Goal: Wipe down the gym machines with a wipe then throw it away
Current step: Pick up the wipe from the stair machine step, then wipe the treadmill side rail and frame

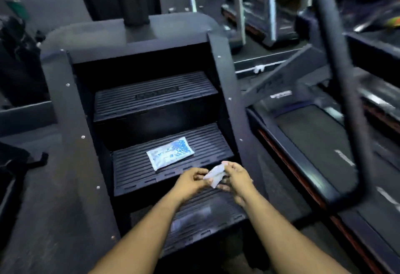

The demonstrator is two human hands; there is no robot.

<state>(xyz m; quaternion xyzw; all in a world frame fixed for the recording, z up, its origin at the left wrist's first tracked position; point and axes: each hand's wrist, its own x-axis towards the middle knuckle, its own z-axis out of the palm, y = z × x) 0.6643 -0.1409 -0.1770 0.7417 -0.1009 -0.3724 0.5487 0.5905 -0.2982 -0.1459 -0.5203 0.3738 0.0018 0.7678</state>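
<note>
Clearly the wipe is out of its pack but not yet on any machine. Furthest left, well apart from the hands, the stair climber's side panel [71, 135] runs down past the steps. Just beyond and left of the hands, the wipe packet [170, 152] lies flat on the middle step [134, 172], untouched; it sits loose on the ribbed tread, so a broad wiping stroke across that step could sweep it off the front edge.

The left hand [190, 180] has its fingers curled in, pinching the near end of the white wipe [214, 175]. The right hand [237, 178] pinches the far end, and the wipe is held bunched between the two, above the front edge of the middle step. It looks folded or stuck to itself, though blur makes that hard to judge. Pulled apart too sharply, it could tear or slip from one pinch and drop onto the lower step [207, 217] beneath the hands, picking up grit before it cleans anything.

Right of the hands, a dark handrail [337, 61] curves down close by, and a treadmill [313, 143] lies beyond it. Reaching that way, an arm could knock the rail.
</note>
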